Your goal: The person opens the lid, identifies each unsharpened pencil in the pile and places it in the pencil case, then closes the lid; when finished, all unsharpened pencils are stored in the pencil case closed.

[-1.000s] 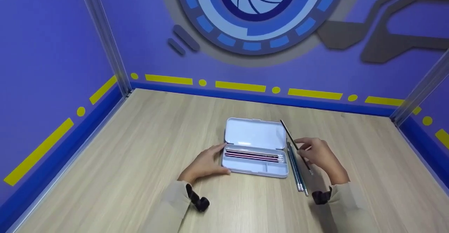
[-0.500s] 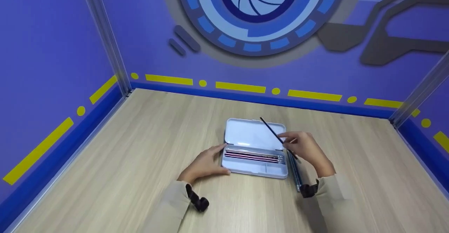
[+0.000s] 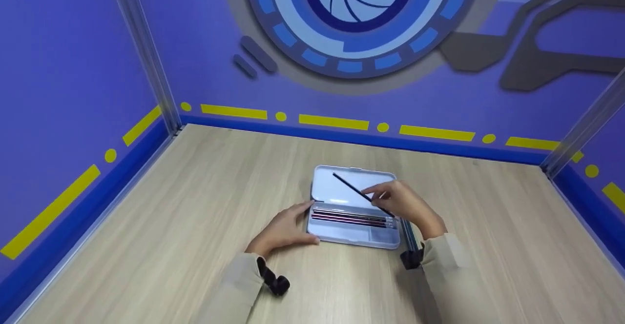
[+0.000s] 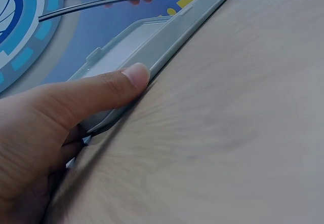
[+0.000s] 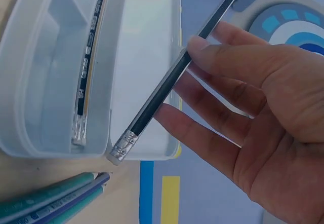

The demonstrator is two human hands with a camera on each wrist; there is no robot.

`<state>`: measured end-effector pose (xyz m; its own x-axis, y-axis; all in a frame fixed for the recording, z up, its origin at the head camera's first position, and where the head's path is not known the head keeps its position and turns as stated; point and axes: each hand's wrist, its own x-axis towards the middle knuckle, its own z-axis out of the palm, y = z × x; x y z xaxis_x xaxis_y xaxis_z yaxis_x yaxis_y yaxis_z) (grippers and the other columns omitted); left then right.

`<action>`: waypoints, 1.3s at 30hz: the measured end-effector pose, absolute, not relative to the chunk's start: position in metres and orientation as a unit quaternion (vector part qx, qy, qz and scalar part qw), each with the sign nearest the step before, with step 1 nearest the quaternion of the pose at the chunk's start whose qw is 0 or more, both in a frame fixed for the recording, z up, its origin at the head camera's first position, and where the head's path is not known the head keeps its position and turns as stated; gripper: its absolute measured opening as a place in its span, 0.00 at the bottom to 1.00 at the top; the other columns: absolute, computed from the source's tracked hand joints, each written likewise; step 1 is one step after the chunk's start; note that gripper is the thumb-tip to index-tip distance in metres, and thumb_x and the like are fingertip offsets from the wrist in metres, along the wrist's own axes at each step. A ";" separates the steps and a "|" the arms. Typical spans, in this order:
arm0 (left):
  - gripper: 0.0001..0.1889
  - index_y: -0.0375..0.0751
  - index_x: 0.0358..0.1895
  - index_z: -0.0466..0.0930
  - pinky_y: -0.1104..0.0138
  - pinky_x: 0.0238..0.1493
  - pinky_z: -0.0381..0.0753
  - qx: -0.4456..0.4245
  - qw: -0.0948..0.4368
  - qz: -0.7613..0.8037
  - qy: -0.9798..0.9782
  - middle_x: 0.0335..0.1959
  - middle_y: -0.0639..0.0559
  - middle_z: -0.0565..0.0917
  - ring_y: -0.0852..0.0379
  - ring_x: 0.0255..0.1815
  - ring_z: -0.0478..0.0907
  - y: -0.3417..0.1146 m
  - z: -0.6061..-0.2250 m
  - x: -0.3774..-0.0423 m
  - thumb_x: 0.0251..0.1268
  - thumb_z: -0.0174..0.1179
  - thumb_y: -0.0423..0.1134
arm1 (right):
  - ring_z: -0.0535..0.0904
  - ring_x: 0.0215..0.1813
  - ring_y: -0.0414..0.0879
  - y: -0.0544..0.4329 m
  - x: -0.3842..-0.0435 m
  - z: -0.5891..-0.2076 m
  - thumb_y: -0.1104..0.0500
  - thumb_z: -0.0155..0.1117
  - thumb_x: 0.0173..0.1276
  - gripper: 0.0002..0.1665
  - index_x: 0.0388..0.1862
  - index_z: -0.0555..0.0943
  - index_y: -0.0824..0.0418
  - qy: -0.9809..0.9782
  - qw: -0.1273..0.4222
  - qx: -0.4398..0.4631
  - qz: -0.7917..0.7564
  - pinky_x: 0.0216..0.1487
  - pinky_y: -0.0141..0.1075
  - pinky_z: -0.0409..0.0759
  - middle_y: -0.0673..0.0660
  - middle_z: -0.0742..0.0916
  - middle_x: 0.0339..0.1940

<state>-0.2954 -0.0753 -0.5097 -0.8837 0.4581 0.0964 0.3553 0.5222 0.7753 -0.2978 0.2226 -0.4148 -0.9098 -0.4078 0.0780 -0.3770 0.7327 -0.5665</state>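
Observation:
A white pencil case (image 3: 337,232) lies on the table with its lid folded back. Several dark striped pencils (image 3: 342,216) sit side by side in its rear compartment. My left hand (image 3: 281,229) holds the case's left end, thumb at the front edge and fingers towards the hinge side. Between thumb and fingers, my right hand (image 3: 405,204) pinches a black pencil (image 5: 162,89) above the case, tilted across the lid. Its silver ferrule and eraser end point towards the case's right end. Several green and blue pencils (image 5: 61,198) lie on the table just right of the case, partly hidden by the right wrist.
The front of the case has a long compartment and a small divided one (image 3: 383,236). A wood-grain table (image 3: 219,182) carries everything, with blue-purple printed panels (image 3: 312,99) along its back and sides. Black wrist straps (image 3: 277,282) show at both cuffs.
The right hand has carried the black pencil leftwards from beside the case to over it, and the pencil now slants more flatly. The left hand stays on the case.

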 end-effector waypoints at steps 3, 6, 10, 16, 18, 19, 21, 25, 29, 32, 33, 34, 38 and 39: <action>0.54 0.44 0.73 0.60 0.52 0.73 0.61 0.233 0.063 0.430 0.870 0.72 0.44 0.65 0.44 0.74 0.59 -0.075 -0.510 -0.295 0.39 0.77 0.54 | 0.83 0.37 0.45 0.218 -0.299 -0.417 0.70 0.63 0.63 0.19 0.50 0.86 0.55 0.930 0.027 -0.231 -0.285 0.39 0.37 0.85 0.56 0.89 0.38; 0.54 0.44 0.74 0.60 0.52 0.73 0.60 0.230 0.066 0.433 0.869 0.73 0.44 0.65 0.44 0.74 0.59 -0.075 -0.509 -0.295 0.39 0.77 0.54 | 0.83 0.38 0.44 0.213 -0.301 -0.421 0.70 0.64 0.62 0.19 0.49 0.86 0.54 0.933 0.036 -0.232 -0.272 0.42 0.39 0.85 0.55 0.89 0.39; 0.54 0.44 0.74 0.60 0.51 0.73 0.59 0.228 0.068 0.431 0.870 0.73 0.45 0.64 0.44 0.75 0.58 -0.073 -0.508 -0.296 0.40 0.77 0.53 | 0.84 0.43 0.45 0.209 -0.301 -0.425 0.70 0.65 0.61 0.18 0.48 0.87 0.54 0.938 0.042 -0.231 -0.254 0.48 0.42 0.85 0.53 0.89 0.43; 0.54 0.46 0.74 0.59 0.52 0.74 0.59 0.224 0.071 0.429 0.872 0.73 0.47 0.64 0.45 0.75 0.58 -0.072 -0.509 -0.296 0.40 0.77 0.54 | 0.84 0.50 0.47 0.203 -0.301 -0.426 0.70 0.65 0.61 0.17 0.46 0.88 0.55 0.942 0.049 -0.234 -0.234 0.53 0.44 0.83 0.54 0.89 0.46; 0.54 0.46 0.74 0.59 0.52 0.74 0.59 0.223 0.072 0.430 0.872 0.74 0.47 0.64 0.45 0.75 0.58 -0.072 -0.509 -0.296 0.40 0.77 0.55 | 0.84 0.50 0.46 0.201 -0.301 -0.426 0.70 0.65 0.61 0.16 0.45 0.88 0.55 0.944 0.052 -0.229 -0.232 0.54 0.44 0.82 0.54 0.89 0.46; 0.54 0.46 0.74 0.59 0.51 0.74 0.59 0.224 0.070 0.430 0.872 0.73 0.46 0.64 0.45 0.75 0.58 -0.072 -0.509 -0.296 0.40 0.77 0.54 | 0.84 0.50 0.46 0.201 -0.301 -0.426 0.70 0.65 0.61 0.16 0.45 0.88 0.55 0.944 0.054 -0.228 -0.232 0.53 0.44 0.82 0.54 0.89 0.46; 0.54 0.46 0.74 0.59 0.51 0.74 0.59 0.223 0.070 0.429 0.873 0.73 0.46 0.64 0.44 0.75 0.58 -0.073 -0.509 -0.296 0.40 0.77 0.55 | 0.84 0.49 0.46 0.199 -0.301 -0.426 0.70 0.65 0.61 0.15 0.44 0.88 0.56 0.945 0.056 -0.226 -0.231 0.53 0.44 0.83 0.55 0.89 0.46; 0.54 0.46 0.74 0.59 0.51 0.74 0.58 0.221 0.072 0.429 0.873 0.73 0.46 0.64 0.44 0.75 0.58 -0.074 -0.509 -0.295 0.40 0.77 0.54 | 0.84 0.46 0.45 0.198 -0.301 -0.427 0.69 0.66 0.61 0.15 0.45 0.88 0.57 0.946 0.060 -0.217 -0.233 0.52 0.44 0.83 0.56 0.89 0.45; 0.54 0.47 0.74 0.59 0.51 0.74 0.58 0.218 0.073 0.431 0.873 0.73 0.46 0.64 0.44 0.75 0.57 -0.074 -0.508 -0.295 0.40 0.77 0.54 | 0.83 0.42 0.44 0.199 -0.302 -0.427 0.67 0.67 0.61 0.14 0.46 0.87 0.58 0.947 0.063 -0.207 -0.237 0.49 0.42 0.84 0.56 0.89 0.43; 0.54 0.47 0.74 0.60 0.50 0.74 0.58 0.217 0.072 0.433 0.872 0.73 0.45 0.64 0.44 0.75 0.58 -0.075 -0.509 -0.295 0.39 0.77 0.53 | 0.82 0.38 0.43 0.201 -0.302 -0.427 0.66 0.66 0.62 0.15 0.47 0.87 0.58 0.948 0.063 -0.199 -0.239 0.46 0.41 0.85 0.55 0.89 0.42; 0.53 0.47 0.74 0.60 0.50 0.73 0.59 0.218 0.071 0.434 0.872 0.73 0.45 0.65 0.44 0.74 0.58 -0.075 -0.509 -0.296 0.39 0.77 0.53 | 0.81 0.38 0.43 0.202 -0.302 -0.427 0.66 0.66 0.62 0.15 0.48 0.87 0.58 0.948 0.061 -0.198 -0.240 0.46 0.41 0.85 0.55 0.89 0.42; 0.53 0.47 0.74 0.60 0.51 0.74 0.59 0.219 0.071 0.432 0.872 0.73 0.45 0.65 0.44 0.74 0.59 -0.075 -0.509 -0.296 0.39 0.78 0.53 | 0.80 0.37 0.43 0.203 -0.302 -0.427 0.66 0.65 0.63 0.15 0.49 0.86 0.58 0.948 0.059 -0.198 -0.241 0.46 0.40 0.85 0.56 0.89 0.43; 0.53 0.45 0.73 0.60 0.52 0.74 0.59 0.228 0.064 0.428 0.872 0.72 0.45 0.66 0.45 0.74 0.59 -0.075 -0.510 -0.297 0.39 0.77 0.53 | 0.79 0.36 0.42 0.209 -0.303 -0.426 0.64 0.62 0.66 0.17 0.54 0.83 0.60 0.948 0.050 -0.202 -0.241 0.47 0.40 0.84 0.55 0.88 0.42; 0.53 0.45 0.73 0.60 0.52 0.74 0.59 0.229 0.063 0.427 0.872 0.72 0.45 0.66 0.45 0.74 0.59 -0.075 -0.510 -0.297 0.39 0.77 0.53 | 0.79 0.36 0.42 0.211 -0.303 -0.425 0.64 0.61 0.67 0.17 0.55 0.83 0.60 0.948 0.047 -0.202 -0.240 0.47 0.40 0.84 0.54 0.88 0.43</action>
